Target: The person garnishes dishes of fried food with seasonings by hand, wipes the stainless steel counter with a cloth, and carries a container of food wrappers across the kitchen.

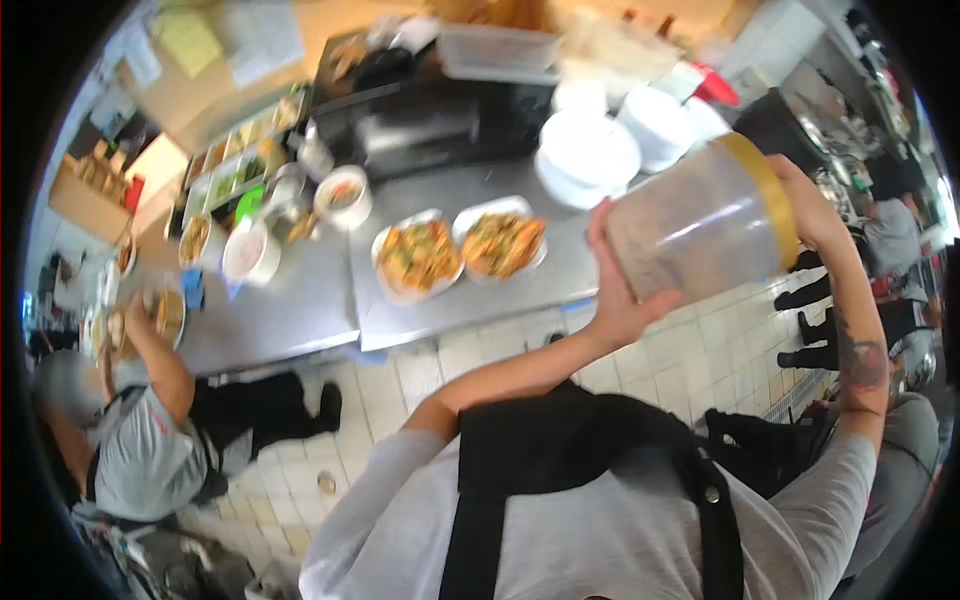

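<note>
A large clear plastic jar [690, 225] with a yellow lid is held up on its side, slightly tilted, in front of me. Something pale brown lies inside toward its base, too blurred to name. My left hand [628, 295] supports the base end with thumb and fingers spread around it. At the other end, my right hand [808, 208] grips the yellow lid [762, 195]; part of its fingers is hidden behind it. To the left of the jar, two white trays of orange-brown food with green bits, the left tray [418, 290] and the right tray [500, 272], rest on the steel counter [400, 325].
Stacked white containers [585, 160] stand behind the jar. Farther left are white tubs [252, 252] and a rack of topping pans [240, 165]. A black appliance [440, 125] sits at the back. One co-worker [150, 440] works at the left; other people stand at the right.
</note>
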`<state>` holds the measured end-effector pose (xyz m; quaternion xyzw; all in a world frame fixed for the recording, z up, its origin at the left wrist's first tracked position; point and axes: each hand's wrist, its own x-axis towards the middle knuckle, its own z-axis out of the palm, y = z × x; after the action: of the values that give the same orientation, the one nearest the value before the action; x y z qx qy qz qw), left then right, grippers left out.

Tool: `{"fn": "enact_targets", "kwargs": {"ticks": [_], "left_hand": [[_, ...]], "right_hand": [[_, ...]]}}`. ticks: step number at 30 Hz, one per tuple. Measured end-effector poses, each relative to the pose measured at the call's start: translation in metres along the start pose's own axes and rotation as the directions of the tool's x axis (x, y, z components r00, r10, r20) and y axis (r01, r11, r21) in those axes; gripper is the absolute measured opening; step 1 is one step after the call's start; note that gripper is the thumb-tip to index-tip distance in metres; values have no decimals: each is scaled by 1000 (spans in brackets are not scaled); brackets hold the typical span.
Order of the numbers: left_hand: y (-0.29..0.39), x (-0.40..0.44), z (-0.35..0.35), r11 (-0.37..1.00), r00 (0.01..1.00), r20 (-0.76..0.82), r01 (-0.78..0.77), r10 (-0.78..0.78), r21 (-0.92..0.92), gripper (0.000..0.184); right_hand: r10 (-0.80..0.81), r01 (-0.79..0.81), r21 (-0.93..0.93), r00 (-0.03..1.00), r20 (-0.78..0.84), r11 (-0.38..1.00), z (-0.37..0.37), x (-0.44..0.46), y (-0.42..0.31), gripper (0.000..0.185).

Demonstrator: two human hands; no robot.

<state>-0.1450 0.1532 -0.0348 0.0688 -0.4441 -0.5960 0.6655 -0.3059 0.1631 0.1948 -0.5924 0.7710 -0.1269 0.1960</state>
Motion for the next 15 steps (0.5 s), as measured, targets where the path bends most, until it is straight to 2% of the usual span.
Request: {"fn": "enact_targets", "kwargs": {"ticks": [1, 2, 3, 4, 5, 6, 7, 8, 9, 10, 11, 12, 14, 15], "left_hand": [[-10, 15, 8, 996, 999, 18, 34, -36, 86, 97], [-20, 30, 15, 983, 997, 36, 65, -72, 172, 88], [-19, 49, 27, 975, 979, 45, 203, -200, -91, 77], [-19, 68, 39, 868, 944, 53, 321, -326, -379, 66], [-18, 87, 52, 693, 894, 60, 385, -444, -610, 58], [-22, 104, 69, 672, 922, 78, 331, -378, -663, 59], [-24, 117, 86, 642, 944, 80, 279, -321, -714, 60], [-28, 137, 106, 661, 952, 97, 273, -291, -699, 61], [-35, 151, 124, 685, 956, 96, 266, -276, -678, 61], [-42, 160, 137, 707, 959, 79, 255, -273, -659, 62], [-59, 173, 150, 739, 967, 128, 252, -222, -625, 62], [-71, 183, 166, 773, 965, 170, 262, -201, -577, 62], [-88, 204, 191, 840, 955, 241, 270, -171, -471, 61], [-84, 219, 208, 864, 948, 269, 274, -169, -423, 62]], "right_hand": [[58, -60, 63, 998, 39, 996, -20, 5, -6, 41], [3, 12, 232, 998, -64, 973, -40, 6, 0, 41], [-53, 113, 379, 985, -165, 918, -60, 6, 6, 41], [-186, 408, 524, 886, -424, 748, -60, 9, 33, 42], [-239, 566, 446, 765, -598, 694, -69, 16, 65, 50], [-318, 759, 402, 603, -732, 513, -64, 22, 89, 71], [-211, 746, 422, 588, -781, 515, -56, 25, 107, 102], [-265, 798, 415, 555, -788, 436, -41, 42, 120, 128], [-203, 727, 570, 668, -716, 383, -25, 55, 125, 142], [-159, 645, 746, 764, -626, 166, -19, 62, 116, 147], [-176, 629, 773, 773, -610, 80, -19, 71, 111, 151], [-208, 714, 696, 693, -690, 71, -13, 94, 118, 146], [-146, 848, 526, 529, -836, 59, -29, 129, 127, 133], [-112, 867, 497, 497, -860, 34, -45, 138, 131, 125]]}}
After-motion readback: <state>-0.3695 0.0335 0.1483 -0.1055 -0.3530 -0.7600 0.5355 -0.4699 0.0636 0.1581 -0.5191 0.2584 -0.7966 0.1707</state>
